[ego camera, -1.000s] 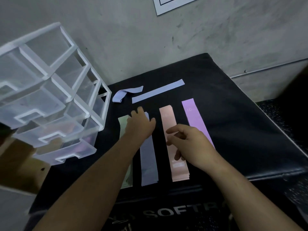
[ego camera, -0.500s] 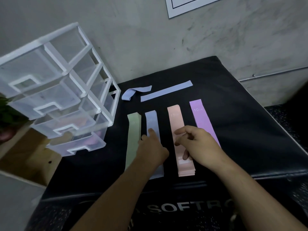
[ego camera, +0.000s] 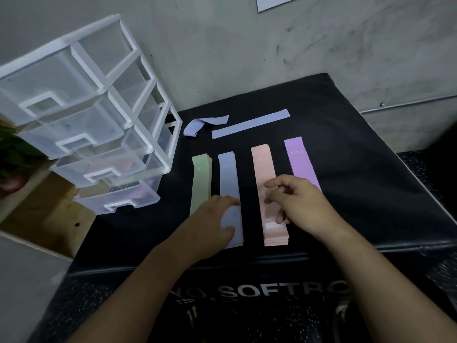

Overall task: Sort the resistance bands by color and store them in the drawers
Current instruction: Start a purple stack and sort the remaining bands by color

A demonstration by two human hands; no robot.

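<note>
Resting flat on the near end of the blue stack (ego camera: 228, 177), the left hand (ego camera: 212, 219) has its fingers almost straight and grips nothing. The right hand (ego camera: 301, 206) has loosely curled fingers, the tips down on the pink stack (ego camera: 263, 169); it holds nothing that I can see. On the black mat (ego camera: 358, 194) these lie in rows between the green stack (ego camera: 201, 184) and the purple band (ego camera: 299, 159), near ends close to the front edge. Bare mat lies right of the purple one. Farther back lie a folded blue band (ego camera: 197, 125) and a straight blue band (ego camera: 249, 123). The drawer unit (ego camera: 99, 115) stands just left of the green stack
</note>
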